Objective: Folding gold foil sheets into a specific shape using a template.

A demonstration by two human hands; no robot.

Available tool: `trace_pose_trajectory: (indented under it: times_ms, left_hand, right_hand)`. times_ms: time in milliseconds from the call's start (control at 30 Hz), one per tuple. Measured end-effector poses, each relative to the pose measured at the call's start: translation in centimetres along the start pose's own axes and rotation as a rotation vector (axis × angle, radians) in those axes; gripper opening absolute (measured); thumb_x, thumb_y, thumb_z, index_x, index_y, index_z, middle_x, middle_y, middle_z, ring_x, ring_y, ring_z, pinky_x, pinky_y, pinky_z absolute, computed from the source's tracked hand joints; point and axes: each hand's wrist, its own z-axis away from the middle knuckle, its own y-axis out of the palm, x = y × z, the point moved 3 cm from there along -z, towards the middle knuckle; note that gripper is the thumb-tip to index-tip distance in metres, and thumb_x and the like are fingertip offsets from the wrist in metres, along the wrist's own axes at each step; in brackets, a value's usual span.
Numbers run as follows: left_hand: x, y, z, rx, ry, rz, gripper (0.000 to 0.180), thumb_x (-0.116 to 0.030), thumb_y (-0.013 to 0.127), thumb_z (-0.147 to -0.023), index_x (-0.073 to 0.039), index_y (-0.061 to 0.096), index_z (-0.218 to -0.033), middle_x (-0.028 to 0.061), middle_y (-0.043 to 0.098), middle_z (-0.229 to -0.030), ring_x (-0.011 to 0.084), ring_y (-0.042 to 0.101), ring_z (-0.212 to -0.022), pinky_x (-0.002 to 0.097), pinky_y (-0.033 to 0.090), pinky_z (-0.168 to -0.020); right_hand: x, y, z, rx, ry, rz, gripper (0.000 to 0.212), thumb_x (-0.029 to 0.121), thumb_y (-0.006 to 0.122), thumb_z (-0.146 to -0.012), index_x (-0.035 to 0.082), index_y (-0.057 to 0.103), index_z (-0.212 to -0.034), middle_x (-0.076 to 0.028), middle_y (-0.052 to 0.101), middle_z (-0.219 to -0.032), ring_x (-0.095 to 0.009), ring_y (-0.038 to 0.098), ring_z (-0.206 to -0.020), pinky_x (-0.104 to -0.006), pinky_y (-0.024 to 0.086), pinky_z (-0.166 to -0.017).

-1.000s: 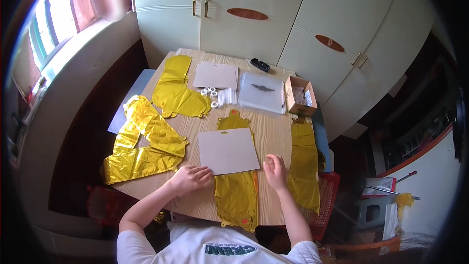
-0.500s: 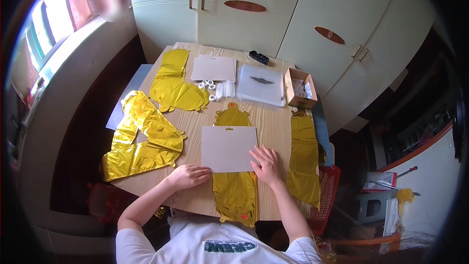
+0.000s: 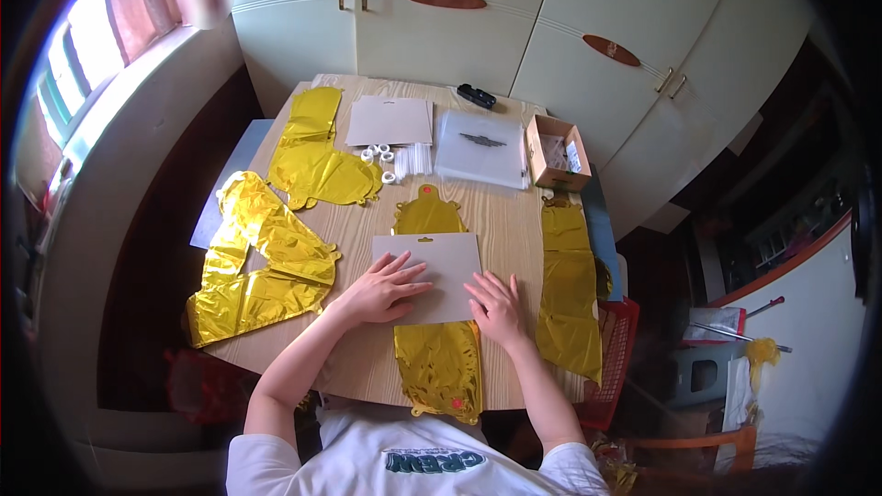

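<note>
A pale grey card [image 3: 446,262] with a hang slot at its top edge lies across the middle of a flat gold foil balloon [image 3: 439,358]. The balloon's ends show above and below the card. My left hand [image 3: 384,289] rests on the card's left part with its fingers spread and stretched toward the middle. At the card's right edge my right hand [image 3: 497,303] lies with fingers apart, the fingertips touching the card's border. Neither hand grips anything.
More gold foil balloons [image 3: 266,262] [image 3: 322,152] lie at left, another [image 3: 568,285] at right. Behind are stacked cards [image 3: 390,119], white tape rolls [image 3: 389,178], clear straws [image 3: 413,159], plastic bags [image 3: 482,161], a black object [image 3: 476,95] and a cardboard box [image 3: 559,154]. A red basket [image 3: 614,363] stands beside the table.
My left hand has moved from the card's lower left corner up and right onto its surface, with fingers now spread. The right hand stays at the right edge. The whole view has shifted slightly.
</note>
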Motion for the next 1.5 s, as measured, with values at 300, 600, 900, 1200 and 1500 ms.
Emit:
trace_pose_trajectory:
  times_ms: [300, 600, 900, 1200, 1500]
  left_hand:
    - [-1.1, -0.1, -0.4, 0.086, 0.036, -0.024, 0.05, -0.042, 0.057, -0.092, -0.036, 0.052, -0.142, 0.003, 0.043, -0.153, 0.0351, 0.028, -0.147, 0.0589, 0.015, -0.119]
    - [-0.9, 0.1, -0.4, 0.079, 0.026, -0.047, 0.048, -0.045, 0.056, -0.093, -0.038, 0.054, -0.14, 0.0033, 0.044, -0.153, 0.0342, 0.03, -0.146, 0.0594, 0.017, -0.118]
    - [-1.0, 0.0, -0.5, 0.091, 0.023, -0.037, 0.049, -0.046, 0.059, -0.091, -0.039, 0.054, -0.139, 0.0039, 0.042, -0.154, 0.0341, 0.028, -0.147, 0.0596, 0.016, -0.119]
    - [-1.1, -0.1, -0.5, 0.069, 0.027, -0.053, 0.047, -0.047, 0.056, -0.092, -0.038, 0.055, -0.138, 0.0038, 0.045, -0.152, 0.0334, 0.032, -0.145, 0.0591, 0.018, -0.118]
    - [-1.0, 0.1, -0.5, 0.072, 0.016, -0.045, 0.047, -0.048, 0.057, -0.092, -0.039, 0.056, -0.138, 0.0029, 0.044, -0.152, 0.0329, 0.031, -0.146, 0.0619, 0.016, -0.117]
  right_hand:
    - [0.6, -0.4, 0.0, 0.028, -0.11, 0.019, 0.03, 0.029, 0.061, -0.093, 0.021, 0.07, -0.121, -0.008, 0.058, -0.139, -0.027, 0.046, -0.136, -0.0616, 0.02, -0.117]
    - [1.2, -0.9, -0.4, 0.096, -0.09, 0.049, 0.037, 0.038, 0.064, -0.092, 0.025, 0.068, -0.126, -0.005, 0.055, -0.143, -0.026, 0.043, -0.139, -0.0549, 0.025, -0.117]
    - [1.1, -0.8, -0.5, 0.094, -0.096, 0.063, 0.036, 0.038, 0.065, -0.091, 0.025, 0.069, -0.124, -0.005, 0.055, -0.142, -0.026, 0.044, -0.137, -0.0544, 0.028, -0.115]
    - [1.2, -0.9, -0.6, 0.102, -0.088, 0.052, 0.036, 0.037, 0.064, -0.092, 0.025, 0.068, -0.125, -0.005, 0.054, -0.143, -0.027, 0.043, -0.138, -0.0544, 0.027, -0.116]
    - [0.8, -0.7, -0.6, 0.122, -0.067, 0.024, 0.032, 0.022, 0.06, -0.094, 0.026, 0.068, -0.125, -0.005, 0.055, -0.143, -0.026, 0.044, -0.138, -0.0529, 0.027, -0.117]
